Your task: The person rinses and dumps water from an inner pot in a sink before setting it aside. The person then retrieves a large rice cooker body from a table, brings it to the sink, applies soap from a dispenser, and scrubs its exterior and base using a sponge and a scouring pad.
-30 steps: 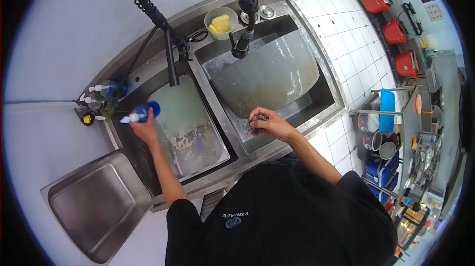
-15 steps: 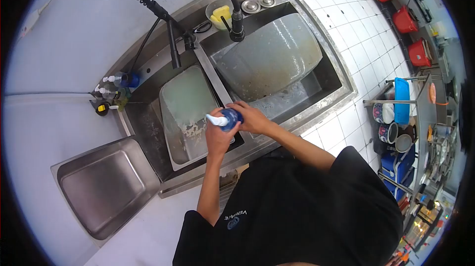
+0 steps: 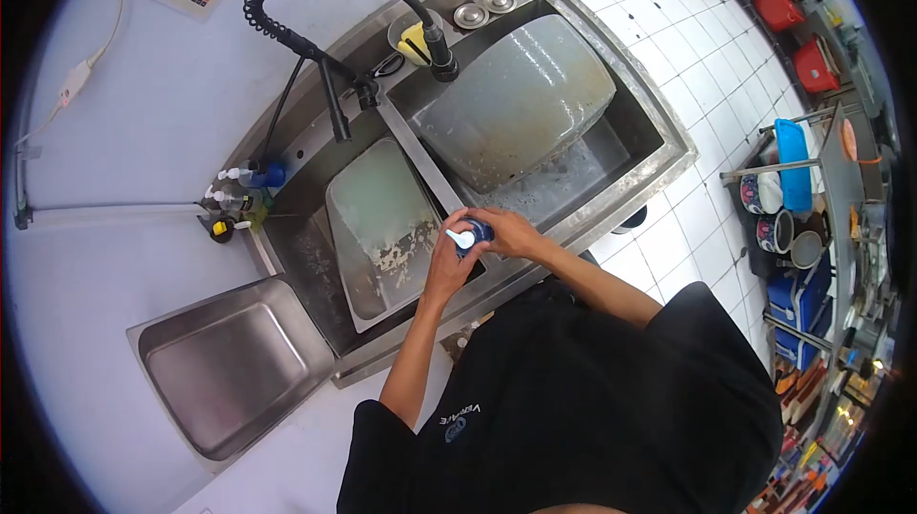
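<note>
A blue bottle with a white pump top (image 3: 467,238) is held upright between my hands over the front part of the divider between two sink basins. My left hand (image 3: 447,261) is wrapped round its left side. My right hand (image 3: 508,233) closes on its right side; whether the dark scrubber is still in that hand is hidden. Under and left of my hands, a tray (image 3: 382,227) with whitish water and pale flaky residue lies in the left basin. A large greyish tray (image 3: 525,98) rests tilted in the right basin, above some suds.
A black spring faucet (image 3: 339,117) arches over the sinks. Pump bottles (image 3: 239,197) stand at the left corner. An empty steel pan (image 3: 229,361) sits at lower left. A bowl (image 3: 401,32) holds a yellow sponge. A rack (image 3: 831,218) stands right.
My left hand has brought the blue bottle from the left side to the middle, and my right hand has come onto it. The head view has shifted.
</note>
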A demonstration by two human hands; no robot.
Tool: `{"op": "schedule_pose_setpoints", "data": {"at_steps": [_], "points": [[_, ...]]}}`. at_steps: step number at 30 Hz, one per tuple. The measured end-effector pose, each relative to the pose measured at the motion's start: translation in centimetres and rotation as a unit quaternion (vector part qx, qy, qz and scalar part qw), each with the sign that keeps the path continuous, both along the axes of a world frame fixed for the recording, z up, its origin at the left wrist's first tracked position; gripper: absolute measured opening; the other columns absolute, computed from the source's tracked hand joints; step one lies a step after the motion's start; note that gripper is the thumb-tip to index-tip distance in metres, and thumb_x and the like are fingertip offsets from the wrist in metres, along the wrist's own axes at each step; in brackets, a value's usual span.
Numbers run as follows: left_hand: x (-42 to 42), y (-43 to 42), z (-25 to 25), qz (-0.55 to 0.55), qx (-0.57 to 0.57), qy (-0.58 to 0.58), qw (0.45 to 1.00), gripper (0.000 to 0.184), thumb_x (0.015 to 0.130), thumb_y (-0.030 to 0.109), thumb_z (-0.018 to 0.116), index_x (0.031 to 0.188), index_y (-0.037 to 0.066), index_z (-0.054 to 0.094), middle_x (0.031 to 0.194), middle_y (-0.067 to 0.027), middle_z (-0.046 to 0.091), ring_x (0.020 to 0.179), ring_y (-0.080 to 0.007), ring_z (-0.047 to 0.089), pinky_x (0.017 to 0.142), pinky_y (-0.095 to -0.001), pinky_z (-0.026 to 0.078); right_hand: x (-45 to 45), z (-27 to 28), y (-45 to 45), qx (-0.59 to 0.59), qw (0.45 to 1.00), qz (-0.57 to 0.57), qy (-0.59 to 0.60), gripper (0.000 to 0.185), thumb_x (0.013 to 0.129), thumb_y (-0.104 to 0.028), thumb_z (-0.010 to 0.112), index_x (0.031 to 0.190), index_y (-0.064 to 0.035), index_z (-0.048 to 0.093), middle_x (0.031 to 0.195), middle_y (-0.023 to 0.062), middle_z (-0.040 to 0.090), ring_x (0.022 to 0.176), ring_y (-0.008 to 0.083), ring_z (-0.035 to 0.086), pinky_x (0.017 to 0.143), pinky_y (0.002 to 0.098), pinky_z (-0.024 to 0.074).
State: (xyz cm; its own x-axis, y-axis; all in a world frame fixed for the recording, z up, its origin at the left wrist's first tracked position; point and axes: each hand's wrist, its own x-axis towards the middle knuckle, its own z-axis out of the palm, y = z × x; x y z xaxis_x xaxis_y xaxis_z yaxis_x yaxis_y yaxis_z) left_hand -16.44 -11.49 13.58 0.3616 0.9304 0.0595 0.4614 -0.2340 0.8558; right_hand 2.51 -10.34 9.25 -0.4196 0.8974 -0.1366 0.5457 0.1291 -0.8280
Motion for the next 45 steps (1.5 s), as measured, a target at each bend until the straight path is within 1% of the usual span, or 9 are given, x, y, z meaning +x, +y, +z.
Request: {"op": "schedule_pose_setpoints", "data": {"at_steps": [4, 11, 14, 19, 22, 27, 34, 39, 45], "points": [[0.6, -0.6, 0.4, 0.037, 0.019, -0.060, 0.997, 0.033, 0.093, 0.028, 0.070, 0.114, 0.005, 0.060, 0.136, -0.0175, 0.058, 0.134, -0.0386, 0.048, 0.110, -0.0467, 0.038, -0.1, 0.8, -0.5, -0.023, 1.000, -0.011, -0.010, 0.079, 0.072, -0.023, 0.082, 0.141, -0.0137, 0.046, 0.131, 0.0175, 0.058, 0.114, 0.0417, 0.060, 0.094, 0.0478, 0.0505], [1.1, -0.8, 3.4, 0.069, 0.050, -0.131, 0.988, 0.030, 0.096, 0.023, 0.065, 0.117, 0.003, 0.059, 0.130, -0.0160, 0.063, 0.133, -0.0367, 0.051, 0.111, -0.0464, 0.038, -0.2, 2.5, -1.1, 0.029, 0.999, -0.019, 0.041, 0.081, 0.074, -0.028, 0.082, 0.143, -0.0127, 0.044, 0.135, 0.0163, 0.056, 0.119, 0.0399, 0.058, 0.095, 0.0469, 0.0502], [1.2, -0.8, 2.1, 0.086, -0.037, -0.194, 0.976, 0.027, 0.098, 0.022, 0.063, 0.116, 0.002, 0.059, 0.129, -0.0159, 0.063, 0.132, -0.0351, 0.051, 0.110, -0.0454, 0.038, -0.6, 2.3, -0.9, 0.035, 0.997, -0.018, 0.061, 0.078, 0.072, -0.026, 0.083, 0.139, -0.0096, 0.048, 0.134, 0.0168, 0.057, 0.120, 0.0399, 0.057, 0.098, 0.0459, 0.0486], [1.4, -1.4, -2.8, 0.128, -0.033, -0.280, 0.951, 0.020, 0.102, 0.020, 0.056, 0.112, 0.003, 0.056, 0.122, -0.0162, 0.065, 0.124, -0.0288, 0.055, 0.109, -0.0419, 0.037, -1.6, -1.0, 0.0, 0.056, 0.997, 0.006, 0.048, 0.074, 0.068, -0.033, 0.086, 0.131, -0.0107, 0.054, 0.130, 0.0132, 0.060, 0.118, 0.0376, 0.058, 0.094, 0.0455, 0.0475], [1.6, -1.0, -2.0, 0.111, -0.041, -0.321, 0.940, 0.018, 0.104, 0.020, 0.053, 0.112, 0.004, 0.054, 0.119, -0.0162, 0.065, 0.120, -0.0255, 0.057, 0.108, -0.0397, 0.039, -1.8, -0.6, 0.8, 0.107, 0.993, 0.013, 0.055, 0.070, 0.068, -0.033, 0.086, 0.127, -0.0113, 0.057, 0.125, 0.0119, 0.064, 0.116, 0.0357, 0.060, 0.092, 0.0449, 0.0471], [2.8, 0.5, 1.9, 0.077, -0.093, -0.334, 0.935, 0.021, 0.105, 0.025, 0.052, 0.112, 0.005, 0.052, 0.119, -0.0152, 0.065, 0.112, -0.0209, 0.059, 0.101, -0.0361, 0.043, -0.7, 2.1, -0.1, -0.091, 0.983, -0.070, 0.144, 0.075, 0.066, -0.032, 0.087, 0.131, -0.0098, 0.055, 0.118, 0.0148, 0.068, 0.109, 0.0347, 0.065, 0.093, 0.0424, 0.0502], [7.6, 3.7, 9.8, -0.020, -0.136, -0.387, 0.912, 0.027, 0.104, 0.030, 0.053, 0.113, 0.005, 0.052, 0.113, -0.0142, 0.067, 0.108, -0.0196, 0.062, 0.097, -0.0346, 0.046, 4.6, 9.6, 1.2, -0.077, 0.973, -0.101, 0.191, 0.074, 0.065, -0.030, 0.087, 0.127, -0.0033, 0.057, 0.110, 0.0151, 0.069, 0.102, 0.0263, 0.068, 0.092, 0.0369, 0.0514], [9.9, 7.7, 16.2, -0.065, -0.044, -0.473, 0.878, 0.023, 0.105, 0.027, 0.053, 0.116, 0.008, 0.048, 0.111, -0.0156, 0.068, 0.109, -0.0213, 0.063, 0.098, -0.0355, 0.046, 9.2, 13.6, 3.5, -0.026, 0.990, -0.126, 0.061, 0.075, 0.067, -0.033, 0.089, 0.126, 0.0002, 0.057, 0.109, 0.0158, 0.069, 0.102, 0.0245, 0.068, 0.092, 0.0364, 0.0519], [7.7, 10.9, 19.9, -0.024, 0.050, -0.567, 0.822, 0.022, 0.106, 0.027, 0.050, 0.119, 0.010, 0.045, 0.114, -0.0173, 0.067, 0.110, -0.0240, 0.064, 0.099, -0.0393, 0.047, 14.1, 15.8, 6.9, -0.048, 0.988, -0.134, 0.051, 0.079, 0.069, -0.030, 0.090, 0.131, 0.0016, 0.052, 0.115, 0.0128, 0.066, 0.105, 0.0215, 0.065, 0.094, 0.0348, 0.0511]]}}
